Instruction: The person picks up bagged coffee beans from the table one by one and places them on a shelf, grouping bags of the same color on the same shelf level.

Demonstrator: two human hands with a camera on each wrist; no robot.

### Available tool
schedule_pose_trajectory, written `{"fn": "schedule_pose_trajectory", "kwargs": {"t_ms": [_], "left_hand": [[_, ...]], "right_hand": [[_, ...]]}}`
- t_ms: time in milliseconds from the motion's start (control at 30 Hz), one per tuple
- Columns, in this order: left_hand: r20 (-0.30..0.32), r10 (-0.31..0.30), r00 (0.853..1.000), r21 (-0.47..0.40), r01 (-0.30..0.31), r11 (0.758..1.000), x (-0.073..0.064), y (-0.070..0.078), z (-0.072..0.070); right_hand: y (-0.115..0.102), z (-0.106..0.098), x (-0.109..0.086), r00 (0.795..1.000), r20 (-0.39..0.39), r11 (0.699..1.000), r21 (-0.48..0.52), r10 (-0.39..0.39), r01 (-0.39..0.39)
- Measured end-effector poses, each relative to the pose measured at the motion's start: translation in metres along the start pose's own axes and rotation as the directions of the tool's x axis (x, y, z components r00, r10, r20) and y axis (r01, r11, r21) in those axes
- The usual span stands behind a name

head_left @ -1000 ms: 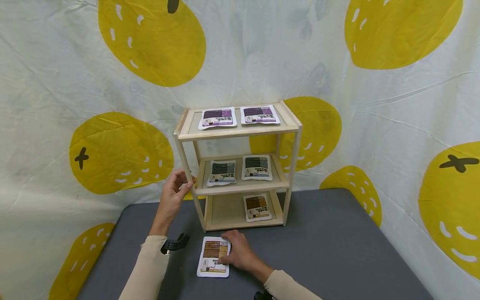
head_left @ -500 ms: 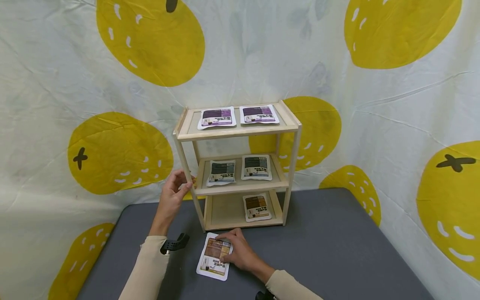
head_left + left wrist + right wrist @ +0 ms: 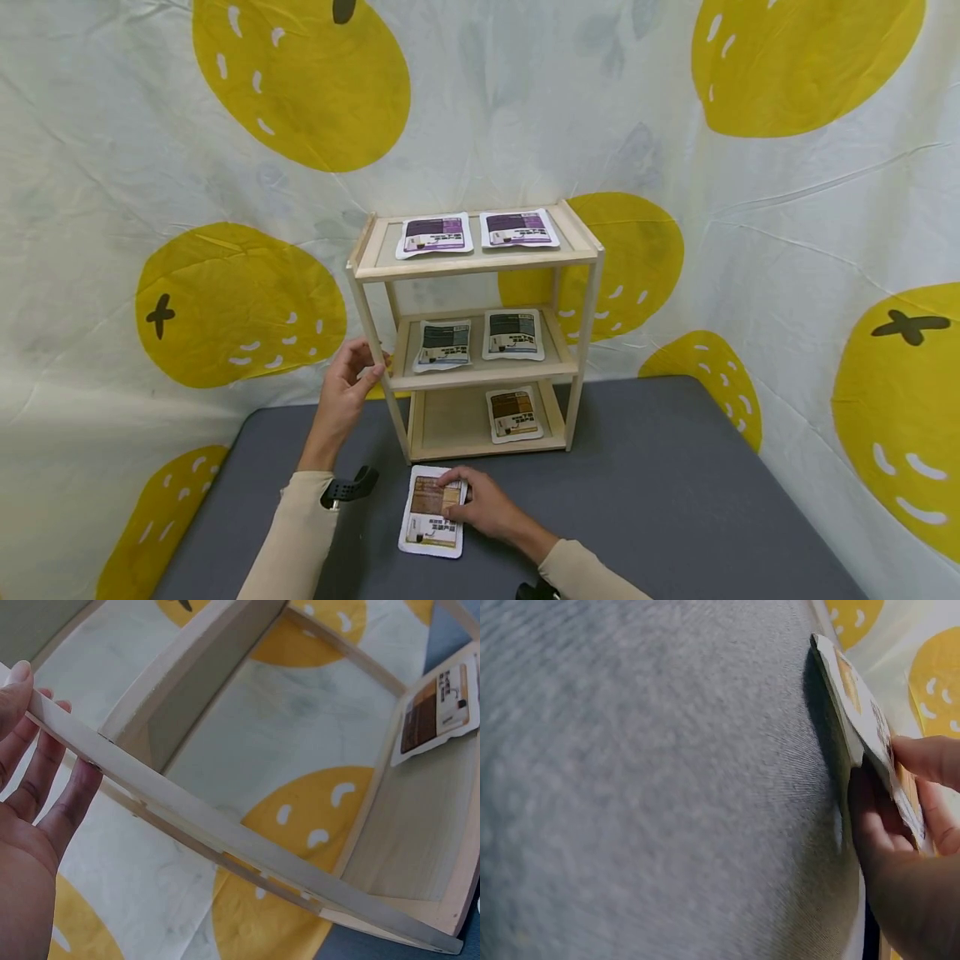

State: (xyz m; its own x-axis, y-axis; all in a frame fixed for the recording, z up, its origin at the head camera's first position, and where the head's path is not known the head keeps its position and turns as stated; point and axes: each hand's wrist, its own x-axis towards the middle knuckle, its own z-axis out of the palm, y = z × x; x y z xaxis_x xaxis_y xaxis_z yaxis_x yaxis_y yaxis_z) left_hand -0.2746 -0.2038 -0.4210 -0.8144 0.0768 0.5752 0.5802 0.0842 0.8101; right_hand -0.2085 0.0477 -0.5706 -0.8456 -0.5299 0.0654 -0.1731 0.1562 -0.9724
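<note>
My left hand [image 3: 347, 392] grips the front left post of a small three-tier wooden shelf [image 3: 487, 381] at middle-tier height. In the left wrist view, the thumb of that hand [image 3: 34, 817] lies on one side of the post, the fingers on the other. Just in front of the shelf, my right hand [image 3: 483, 507] pinches the right edge of a white flat pouch [image 3: 429, 537] with a brown label. The right wrist view has this pouch [image 3: 844, 697] edge-on, raised at a slant off the grey cloth, thumb above and fingers under it.
Two purple-labelled pouches [image 3: 519, 228] lie on the top tier. Two dark green ones [image 3: 513, 335] are on the middle tier. A brown-labelled pouch [image 3: 514, 415] lies at the right of the bottom tier. The grey table [image 3: 675, 500] meets a fruit-patterned curtain [image 3: 480, 108] behind.
The brown-labelled pouch has been lifted, turned a little and then straightened, ending slightly right of where it was. My right hand moved with it. My left hand has stayed on the post.
</note>
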Motion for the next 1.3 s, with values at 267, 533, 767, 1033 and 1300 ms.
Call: {"fn": "schedule_pose_trajectory", "kwargs": {"t_ms": [267, 533, 767, 1033, 1300], "left_hand": [[-0.004, -0.006, 1.0, -0.005, 0.006, 1.0, 0.0, 0.001, 0.001], [0.004, 0.007, 1.0, -0.007, -0.007, 1.0, 0.0, 0.003, 0.001], [0.002, -0.002, 1.0, -0.006, 0.002, 1.0, -0.001, 0.003, 0.001], [-0.01, -0.015, 1.0, 0.003, 0.015, 1.0, -0.001, 0.001, 0.0], [-0.005, -0.009, 1.0, 0.01, 0.009, 1.0, 0.0, 0.0, 0.0]], "right_hand": [[-0.003, -0.006, -0.002, 0.998, 0.059, 0.998, 0.063, -0.023, 0.02], [-0.004, -0.015, -0.008, 0.985, 0.162, 0.992, 0.104, 0.058, -0.076], [-0.001, -0.021, -0.012, 0.975, 0.212, 0.985, 0.139, 0.07, -0.101], [-0.004, -0.026, -0.015, 0.972, 0.21, 0.985, 0.113, 0.106, -0.131], [-0.012, -0.034, -0.018, 0.97, 0.212, 0.977, 0.151, 0.119, -0.152]]}}
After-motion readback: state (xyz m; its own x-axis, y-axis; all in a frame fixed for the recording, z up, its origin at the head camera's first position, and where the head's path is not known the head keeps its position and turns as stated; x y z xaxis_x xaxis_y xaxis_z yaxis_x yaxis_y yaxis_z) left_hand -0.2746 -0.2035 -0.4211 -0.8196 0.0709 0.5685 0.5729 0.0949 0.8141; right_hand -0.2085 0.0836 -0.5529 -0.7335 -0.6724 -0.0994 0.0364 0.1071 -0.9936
